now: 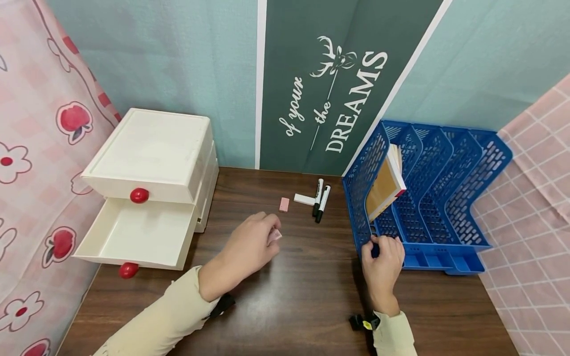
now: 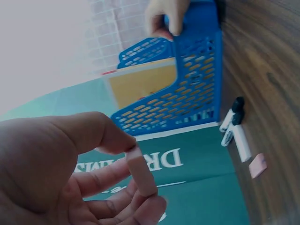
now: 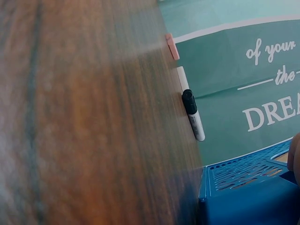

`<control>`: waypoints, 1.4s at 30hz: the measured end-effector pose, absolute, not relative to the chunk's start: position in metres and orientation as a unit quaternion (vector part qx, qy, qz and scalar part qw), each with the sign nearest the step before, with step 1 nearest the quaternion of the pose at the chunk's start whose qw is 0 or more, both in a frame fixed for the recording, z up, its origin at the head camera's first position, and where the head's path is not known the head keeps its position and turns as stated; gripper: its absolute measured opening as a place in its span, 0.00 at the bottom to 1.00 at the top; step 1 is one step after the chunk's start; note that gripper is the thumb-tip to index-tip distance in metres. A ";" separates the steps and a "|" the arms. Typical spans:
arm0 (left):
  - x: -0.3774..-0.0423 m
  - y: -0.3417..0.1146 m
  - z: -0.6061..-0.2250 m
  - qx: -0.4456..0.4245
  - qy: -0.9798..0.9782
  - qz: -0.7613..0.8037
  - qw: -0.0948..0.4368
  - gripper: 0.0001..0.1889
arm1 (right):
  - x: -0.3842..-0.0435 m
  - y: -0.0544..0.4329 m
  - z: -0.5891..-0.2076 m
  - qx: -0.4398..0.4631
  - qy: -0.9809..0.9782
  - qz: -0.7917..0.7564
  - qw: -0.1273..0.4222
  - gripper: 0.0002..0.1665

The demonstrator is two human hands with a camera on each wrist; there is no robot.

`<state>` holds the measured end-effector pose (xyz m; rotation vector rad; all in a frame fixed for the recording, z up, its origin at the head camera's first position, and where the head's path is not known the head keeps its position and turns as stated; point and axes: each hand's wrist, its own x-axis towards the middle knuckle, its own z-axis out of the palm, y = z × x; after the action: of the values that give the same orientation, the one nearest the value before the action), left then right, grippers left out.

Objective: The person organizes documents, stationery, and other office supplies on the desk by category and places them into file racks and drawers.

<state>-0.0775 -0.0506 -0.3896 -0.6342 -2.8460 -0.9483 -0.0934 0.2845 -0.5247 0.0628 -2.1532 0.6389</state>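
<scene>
Nearest me, the left hand (image 1: pixel 249 244) pinches a pink eraser (image 2: pixel 140 171) just above the counter (image 1: pixel 303 296), the right hand (image 1: pixel 384 259) grips the blue file rack's (image 1: pixel 427 198) front edge, and beyond lie a second eraser (image 1: pixel 284 204) and two markers (image 1: pixel 320 197).

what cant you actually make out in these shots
- Pink eraser in the left hand: head view shows only its tip; the fingers cover the rest.
- Right hand on the blue file rack: right wrist view cuts it to a sliver at the edge.
- Book in the rack: cover unreadable; the mesh wall hides it.
- Markers: label print too small.
- Top drawer: closed, contents hidden.
</scene>
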 end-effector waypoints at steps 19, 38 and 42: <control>-0.073 -0.114 -0.337 -0.244 -0.908 -0.339 -0.025 0.08 | -0.094 0.286 -0.524 0.028 -0.867 0.254 0.429 0.02; -0.074 -0.191 -0.334 -0.211 -0.932 -0.288 -0.065 0.09 | -0.094 0.286 -0.527 0.027 -0.863 0.255 0.435 0.04; -0.075 -0.205 -0.334 -0.193 -0.940 -0.270 -0.074 0.09 | -0.093 0.285 -0.526 0.026 -0.863 0.256 0.436 0.03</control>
<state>-0.0750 -0.2055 -0.3338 -0.6380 -3.1020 -0.8912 -0.0933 0.2849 -0.5257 0.0657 -2.1466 0.6369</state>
